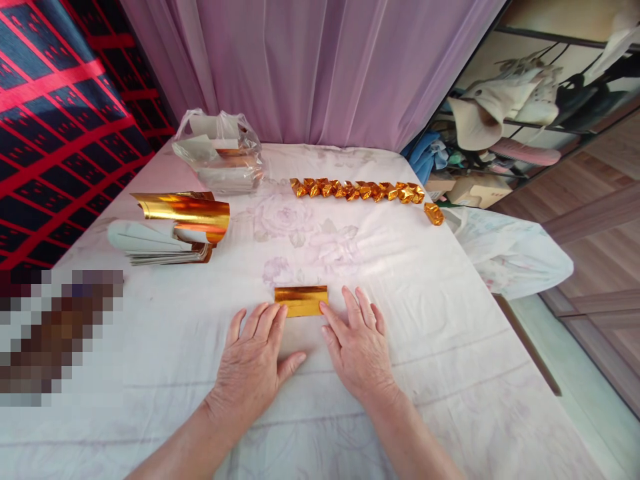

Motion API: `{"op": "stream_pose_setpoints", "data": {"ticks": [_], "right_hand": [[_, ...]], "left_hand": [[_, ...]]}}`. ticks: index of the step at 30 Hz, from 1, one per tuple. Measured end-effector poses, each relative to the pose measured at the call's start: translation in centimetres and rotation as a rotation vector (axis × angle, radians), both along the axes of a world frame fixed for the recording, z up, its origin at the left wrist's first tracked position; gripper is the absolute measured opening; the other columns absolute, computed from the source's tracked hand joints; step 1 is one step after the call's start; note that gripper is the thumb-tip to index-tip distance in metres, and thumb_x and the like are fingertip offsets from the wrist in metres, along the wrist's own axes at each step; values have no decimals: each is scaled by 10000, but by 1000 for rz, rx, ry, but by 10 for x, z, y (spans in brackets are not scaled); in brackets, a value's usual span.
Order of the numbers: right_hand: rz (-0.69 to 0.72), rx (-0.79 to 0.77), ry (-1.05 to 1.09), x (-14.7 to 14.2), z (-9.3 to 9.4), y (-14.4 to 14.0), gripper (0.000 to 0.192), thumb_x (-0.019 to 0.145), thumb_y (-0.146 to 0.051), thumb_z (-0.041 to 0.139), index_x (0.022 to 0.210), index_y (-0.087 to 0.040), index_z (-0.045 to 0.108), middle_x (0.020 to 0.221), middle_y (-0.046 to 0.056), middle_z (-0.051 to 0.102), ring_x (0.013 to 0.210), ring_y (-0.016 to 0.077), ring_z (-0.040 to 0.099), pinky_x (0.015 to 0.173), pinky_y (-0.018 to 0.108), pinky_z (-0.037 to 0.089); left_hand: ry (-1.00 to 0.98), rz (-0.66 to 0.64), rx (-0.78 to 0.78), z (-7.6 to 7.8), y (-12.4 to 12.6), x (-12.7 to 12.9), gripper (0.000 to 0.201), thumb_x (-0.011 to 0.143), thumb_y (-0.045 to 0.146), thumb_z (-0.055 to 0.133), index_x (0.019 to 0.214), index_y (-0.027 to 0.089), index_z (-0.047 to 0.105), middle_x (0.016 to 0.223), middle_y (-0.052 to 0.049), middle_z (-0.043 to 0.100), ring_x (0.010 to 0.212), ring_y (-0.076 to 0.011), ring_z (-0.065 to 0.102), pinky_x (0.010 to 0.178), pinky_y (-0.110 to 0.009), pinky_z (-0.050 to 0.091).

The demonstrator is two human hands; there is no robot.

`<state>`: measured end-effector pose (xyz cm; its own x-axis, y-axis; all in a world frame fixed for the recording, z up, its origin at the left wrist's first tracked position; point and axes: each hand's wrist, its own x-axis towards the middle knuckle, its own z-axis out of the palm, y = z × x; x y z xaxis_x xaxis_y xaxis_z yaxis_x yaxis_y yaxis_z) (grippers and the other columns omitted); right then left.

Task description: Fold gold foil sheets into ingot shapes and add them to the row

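Note:
A folded strip of gold foil paper [301, 302] lies flat on the cloth in front of me, its long side running left to right. My left hand [255, 353] rests palm down with the fingers stretched out, and its index fingertip touches the strip's left end. At the right end, the index fingertip of my right hand [361, 350] presses on the lower corner. The other fingers of that hand lie spread on the cloth. Beyond the strip stands a row of folded gold foil pieces [357, 191], with one more gold piece [434, 214] near the table's right edge.
Curled gold foil sheets [187, 213] and a stack of pale paper [150, 241] lie at the left. Behind them is a clear plastic bag [220, 157] with papers inside. A white bag [515, 250] hangs beside the right edge of the flowered tablecloth [320, 427]. Purple curtain [300, 67] closes the back.

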<state>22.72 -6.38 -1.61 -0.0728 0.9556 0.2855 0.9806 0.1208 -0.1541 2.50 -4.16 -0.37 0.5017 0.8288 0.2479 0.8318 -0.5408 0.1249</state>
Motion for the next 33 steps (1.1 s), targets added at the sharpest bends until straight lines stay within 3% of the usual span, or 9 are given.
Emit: {"op": "stream_pose_setpoints", "data": {"ticks": [8, 16, 20, 28, 33], "right_hand": [[-24, 59, -23, 4, -5, -3, 381, 958, -321, 525, 1312, -221, 626, 1493, 169, 459, 1404, 370, 359, 1064, 581, 356], [167, -64, 50, -20, 3, -3, 426, 929, -441, 590, 1348, -362, 593, 1541, 95, 415, 1419, 337, 348, 1110, 574, 292], [124, -76, 42, -13, 2, -6, 427, 934, -417, 581, 1356, -352, 589, 1551, 116, 393, 1428, 365, 328, 1088, 615, 305], [-12, 2, 28, 3, -2, -13, 331, 945, -354, 552, 1248, -312, 680, 1480, 138, 477, 1390, 395, 378, 1041, 620, 366], [-26, 19, 37, 3, -5, -11, 326, 942, -347, 557, 1240, -309, 683, 1455, 124, 512, 1375, 380, 408, 1049, 601, 375]], "left_hand": [[-1, -2, 16, -1, 1, 0, 562, 959, 511, 467, 1341, 112, 575, 1272, -160, 629, 1207, -331, 528, 1068, -532, 303], [19, -26, 31, -3, 3, -1, 550, 946, 485, 489, 1347, 119, 578, 1272, -168, 611, 1206, -345, 520, 1066, -540, 322], [25, -56, 43, -4, 1, -5, 545, 958, 474, 467, 1347, 109, 579, 1297, -182, 605, 1233, -352, 512, 1089, -561, 287], [35, -56, 20, -4, 0, -6, 485, 951, 509, 500, 1337, 237, 611, 1332, -171, 580, 1256, -348, 507, 1098, -586, 278], [45, -42, 22, -5, 1, -3, 478, 936, 527, 528, 1332, 276, 619, 1310, -165, 584, 1242, -350, 511, 1091, -594, 288]]}}
